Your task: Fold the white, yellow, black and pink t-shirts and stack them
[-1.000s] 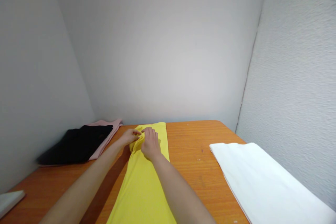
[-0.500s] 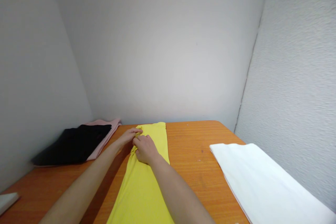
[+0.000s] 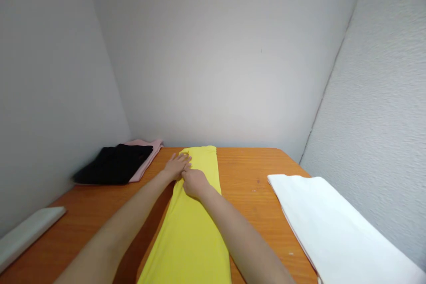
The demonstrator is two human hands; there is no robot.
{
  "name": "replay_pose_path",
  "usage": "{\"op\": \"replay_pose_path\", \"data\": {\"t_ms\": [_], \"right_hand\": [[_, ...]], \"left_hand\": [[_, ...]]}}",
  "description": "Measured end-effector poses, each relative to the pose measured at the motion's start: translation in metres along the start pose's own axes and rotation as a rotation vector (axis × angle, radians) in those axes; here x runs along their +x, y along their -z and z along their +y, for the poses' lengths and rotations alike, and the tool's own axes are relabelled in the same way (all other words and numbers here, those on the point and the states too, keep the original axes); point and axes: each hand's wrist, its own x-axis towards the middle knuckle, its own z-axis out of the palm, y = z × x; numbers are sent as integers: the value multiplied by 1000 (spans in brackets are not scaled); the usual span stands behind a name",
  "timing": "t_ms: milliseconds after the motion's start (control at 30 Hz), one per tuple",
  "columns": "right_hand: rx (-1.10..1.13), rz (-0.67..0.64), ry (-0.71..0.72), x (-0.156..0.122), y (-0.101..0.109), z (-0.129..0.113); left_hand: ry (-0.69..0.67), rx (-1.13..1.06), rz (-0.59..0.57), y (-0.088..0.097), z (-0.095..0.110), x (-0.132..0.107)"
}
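Flatter than before, the left hand (image 3: 176, 167) now spreads its fingers over the left edge of the yellow cloth (image 3: 191, 235), probably to pin it; the right hand (image 3: 195, 183) curls its fingers closed, apparently pinching that edge to steady it. The yellow cloth runs lengthwise along the tabletop (image 3: 249, 208), between black cloth (image 3: 115, 164) and white cloth (image 3: 333, 226).

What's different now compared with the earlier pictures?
The left hand has shifted slightly rightward onto the yellow cloth, now spread flatter. The right hand has drawn slightly nearer the wearer, now curled; its grip is unclear. The cloth's bunched left edge lies smoother. The black cloth, pink cloth and white cloth at right stayed put.
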Motion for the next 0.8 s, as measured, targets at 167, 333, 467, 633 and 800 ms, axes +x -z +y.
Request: {"op": "replay_pose_path", "data": {"t_ms": [167, 333, 467, 633, 800], "right_hand": [[31, -70, 50, -53, 19, 25], [49, -61, 30, -131, 48, 50], [94, -94, 135, -190, 63, 30], [132, -168, 193, -239, 69, -8], [96, -214, 223, -262, 82, -26]], "left_hand": [[-24, 10, 121, 26, 37, -23], [-105, -75, 110, 58, 60, -100], [-150, -153, 37, 72, 84, -178], [-228, -208, -131, 78, 98, -254], [-374, -34, -226, 78, 100, -305]]}}
